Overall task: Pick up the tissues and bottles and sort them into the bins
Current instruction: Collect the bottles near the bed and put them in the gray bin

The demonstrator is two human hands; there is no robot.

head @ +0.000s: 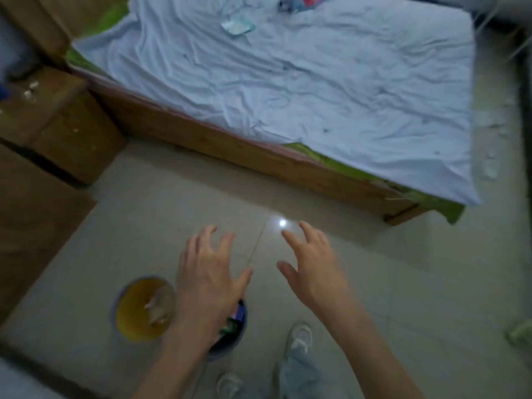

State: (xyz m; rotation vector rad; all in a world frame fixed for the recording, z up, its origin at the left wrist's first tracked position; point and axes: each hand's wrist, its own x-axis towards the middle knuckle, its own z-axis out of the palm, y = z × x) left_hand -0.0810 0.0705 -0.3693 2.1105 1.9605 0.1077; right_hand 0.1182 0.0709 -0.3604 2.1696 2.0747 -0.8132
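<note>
My left hand (205, 272) hovers with fingers spread above the floor, over the edge of a dark bin (234, 332) that holds coloured items. To its left stands a yellow-lined bin (135, 315) with crumpled tissue inside. My right hand (312, 264) is also spread and holds nothing, a little to the right. At the far end of the bed lie a clear plastic bottle or wrapper (237, 24) and a red and blue packet (302, 1), both blurred. White tissue scraps (30, 89) lie on the wooden nightstand at the left.
A bed with a rumpled white sheet (288, 82) and wooden frame (230, 151) fills the upper half. A wooden nightstand (54, 122) and cabinet (34, 214) stand at the left. My feet in pale shoes (299, 338) stand on the tiled floor. A greenish object (521, 334) lies at the right edge.
</note>
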